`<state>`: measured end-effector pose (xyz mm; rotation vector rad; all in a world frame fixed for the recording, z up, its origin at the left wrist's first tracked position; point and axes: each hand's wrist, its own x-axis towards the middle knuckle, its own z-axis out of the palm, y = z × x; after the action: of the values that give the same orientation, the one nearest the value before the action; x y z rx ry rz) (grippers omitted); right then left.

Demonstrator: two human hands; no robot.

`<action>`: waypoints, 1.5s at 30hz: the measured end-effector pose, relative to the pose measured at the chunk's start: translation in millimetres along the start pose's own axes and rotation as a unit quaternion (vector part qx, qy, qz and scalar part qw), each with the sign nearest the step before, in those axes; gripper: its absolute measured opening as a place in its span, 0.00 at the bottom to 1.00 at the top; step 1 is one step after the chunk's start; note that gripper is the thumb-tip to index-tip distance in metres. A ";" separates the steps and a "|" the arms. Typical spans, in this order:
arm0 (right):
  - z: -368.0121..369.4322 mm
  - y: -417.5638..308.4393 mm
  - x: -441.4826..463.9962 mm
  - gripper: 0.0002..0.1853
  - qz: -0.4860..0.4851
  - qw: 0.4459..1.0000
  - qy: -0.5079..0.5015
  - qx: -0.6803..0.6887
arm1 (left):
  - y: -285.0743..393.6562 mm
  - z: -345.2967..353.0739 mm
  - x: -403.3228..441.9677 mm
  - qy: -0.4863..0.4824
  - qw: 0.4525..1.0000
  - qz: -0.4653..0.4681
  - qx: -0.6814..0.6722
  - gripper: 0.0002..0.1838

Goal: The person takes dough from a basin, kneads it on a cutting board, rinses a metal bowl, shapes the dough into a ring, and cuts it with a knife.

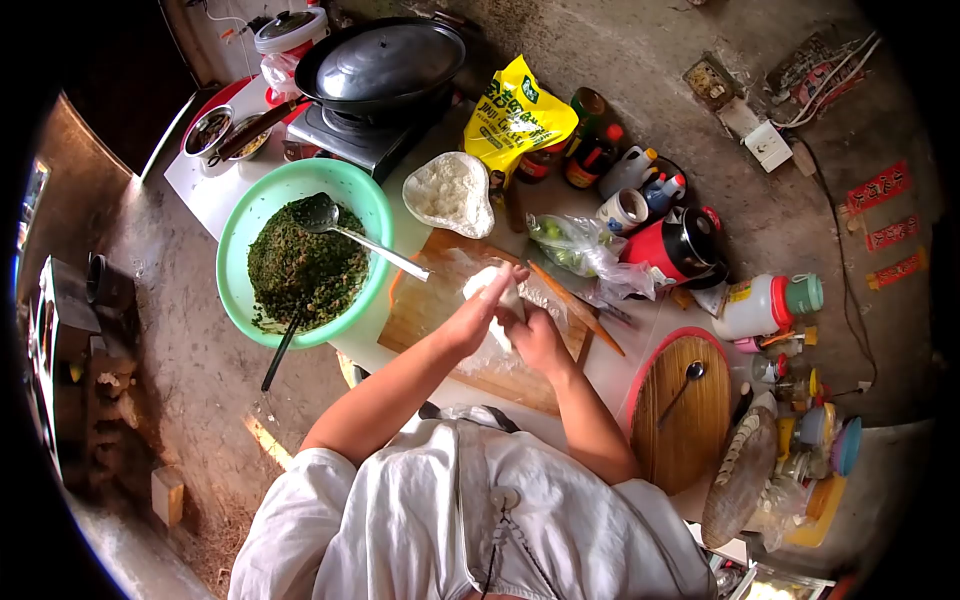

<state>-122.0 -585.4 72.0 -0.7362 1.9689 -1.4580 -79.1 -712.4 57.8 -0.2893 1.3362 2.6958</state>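
A white lump of dough (pixel 507 305) is held between my two hands above the floured wooden board (pixel 520 388). My left hand (pixel 478 312) lies along the dough's left and upper side with its fingers stretched over it. My right hand (pixel 535 338) wraps round the lower right side. A thin wooden rolling pin (pixel 580 308) lies slantwise on the board to the right of my hands. Left of the board stands a green bowl (pixel 232 280) of chopped green filling (pixel 300 265), with a metal spoon (pixel 370 242) and a dark-handled utensil (pixel 283 350) in it.
A bowl of flour (pixel 448 195) sits behind the board. Further back are a lidded wok (pixel 385 65) on a stove, a yellow bag (pixel 518 120) and several bottles. A round wooden board (pixel 682 420) with a spoon, a red kettle (pixel 672 245) and jars stand to the right.
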 end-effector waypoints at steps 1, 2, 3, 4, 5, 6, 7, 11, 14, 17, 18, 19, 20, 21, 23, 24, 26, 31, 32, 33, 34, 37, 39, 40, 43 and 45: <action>-2.8 3.7 -1.0 0.07 0.000 1.000 0.000 0.000 | 7.6 0.0 -2.3 -0.012 0.996 -0.040 0.073 0.35; -4.9 6.2 -2.0 0.07 0.072 0.992 -0.060 0.080 | -4.9 -2.6 7.2 0.020 0.996 0.062 0.065 0.30; -5.3 5.3 -2.9 0.07 0.143 0.970 -0.118 0.159 | 0.2 2.7 4.4 0.019 0.996 0.062 0.065 0.30; -4.3 7.0 -4.0 0.09 0.138 0.968 -0.139 0.158 | 10.4 10.4 -1.4 0.006 0.998 0.037 0.041 0.29; -5.4 23.8 -3.2 0.11 0.120 0.964 -0.192 0.141 | 15.8 15.0 -3.7 -0.007 1.000 0.013 0.016 0.28; -2.9 22.3 -6.7 0.12 0.151 0.970 -0.177 0.065 | 13.5 15.2 3.3 -0.004 0.999 0.038 -0.036 0.24; -0.6 20.6 -9.9 0.13 0.180 0.970 -0.162 -0.011 | 11.8 12.8 3.4 -0.003 0.999 0.038 -0.037 0.24; 4.5 37.5 -20.6 0.16 0.161 0.969 -0.158 0.105 | 4.5 2.7 11.7 0.088 0.963 -0.044 -0.251 0.18; 1.5 46.3 -24.4 0.16 0.192 0.974 -0.100 0.064 | -0.9 -9.6 19.7 0.070 0.964 -0.047 -0.253 0.24; -4.8 29.0 -21.3 0.14 0.112 0.892 -0.142 0.414 | 4.1 0.5 9.4 -0.006 0.975 -0.033 -0.221 0.40; -3.2 17.3 -14.2 0.13 0.037 0.885 -0.144 0.442 | -24.8 -33.4 23.0 -0.232 0.948 -0.046 -0.212 0.41; -5.2 -5.3 -11.7 0.12 0.047 0.885 -0.102 0.452 | -27.4 -21.6 10.3 -0.154 0.985 -0.032 -0.078 0.44; -3.6 -11.4 -2.1 0.11 0.074 0.880 -0.035 0.469 | -29.4 -9.4 -2.7 -0.076 0.994 -0.041 0.060 0.46; -2.1 -15.1 6.3 0.10 0.101 0.869 0.032 0.483 | -35.9 -4.0 -8.9 -0.077 0.994 -0.007 0.072 0.43; -14.9 15.0 21.1 0.12 0.061 0.843 -0.049 0.532 | -36.2 -11.8 -24.0 -0.235 0.968 -0.024 0.085 0.36; -13.5 9.4 22.7 0.15 0.069 0.856 0.019 0.512 | -34.3 -12.5 -26.2 -0.236 0.968 -0.025 0.086 0.36; -10.7 -3.3 21.2 0.17 0.098 0.857 0.056 0.502 | -32.6 -12.4 -31.1 -0.137 0.963 -0.162 0.165 0.21; -6.3 13.5 16.3 0.19 0.155 0.862 0.006 0.482 | -26.0 -2.1 -33.1 -0.116 0.960 -0.160 0.200 0.15; -11.3 19.7 20.8 0.19 0.166 0.832 0.007 0.530 | -28.8 -0.8 -36.9 -0.131 0.966 -0.139 0.176 0.15; -14.7 22.0 24.8 0.19 0.175 0.798 0.008 0.576 | -30.5 -0.1 -39.4 -0.147 0.970 -0.118 0.153 0.15; -10.1 4.1 23.7 0.16 0.165 0.783 0.072 0.595 | -32.5 -1.7 -40.6 -0.149 0.969 -0.119 0.155 0.15; 7.3 -19.4 23.5 0.11 0.122 0.831 0.165 0.517 | -40.2 -8.5 -43.8 -0.147 0.954 -0.101 0.241 0.15; -10.3 -2.6 19.0 0.10 0.163 0.832 0.076 0.524 | -40.7 -9.1 -43.5 -0.145 0.950 -0.140 0.238 0.15; -16.5 -2.2 21.5 0.10 0.143 0.826 0.067 0.541 | -40.6 -8.4 -45.0 -0.159 0.961 -0.159 0.160 0.16; -12.5 -5.2 18.9 0.13 0.064 0.800 0.038 0.595 | -34.3 -0.6 -48.9 -0.160 0.973 -0.152 0.064 0.16; 6.0 -13.3 7.1 0.19 0.122 0.847 -0.009 0.517 | -24.2 4.4 -50.2 -0.149 0.979 -0.127 0.049 0.15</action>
<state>-121.2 -597.7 82.5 0.0012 0.9180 -1.9845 -26.1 -695.4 52.8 -0.0376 1.2446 2.3435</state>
